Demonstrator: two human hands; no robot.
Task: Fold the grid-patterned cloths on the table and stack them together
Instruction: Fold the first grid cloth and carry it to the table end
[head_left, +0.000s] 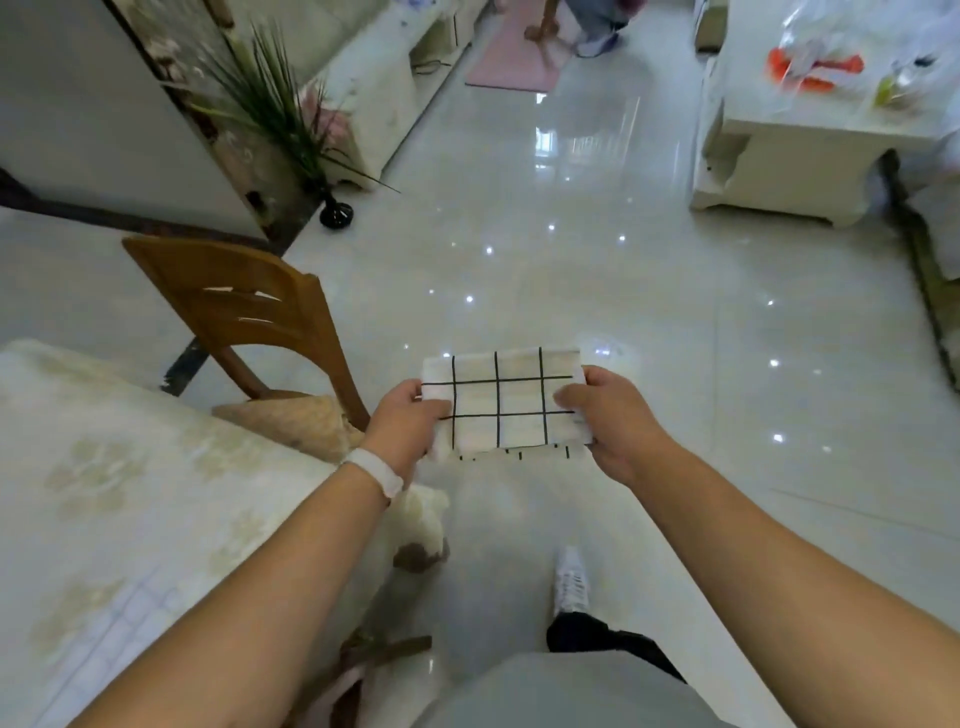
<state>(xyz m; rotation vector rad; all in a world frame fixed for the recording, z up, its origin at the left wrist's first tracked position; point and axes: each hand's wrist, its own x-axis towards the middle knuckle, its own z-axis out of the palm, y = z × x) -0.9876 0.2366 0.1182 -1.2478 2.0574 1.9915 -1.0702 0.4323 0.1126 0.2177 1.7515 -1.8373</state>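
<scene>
Head view: left hand (408, 415) and right hand (608, 415) each grip one end of a folded grid-patterned cloth (501, 405), held in the air above the floor (571, 260), just right of the table (130, 467); wooden chair (249, 312) beyond.

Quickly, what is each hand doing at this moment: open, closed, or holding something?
Left hand: closed, its grip on the left edge of the folded grid-patterned cloth.
Right hand: closed, its grip on the cloth's right edge.
</scene>
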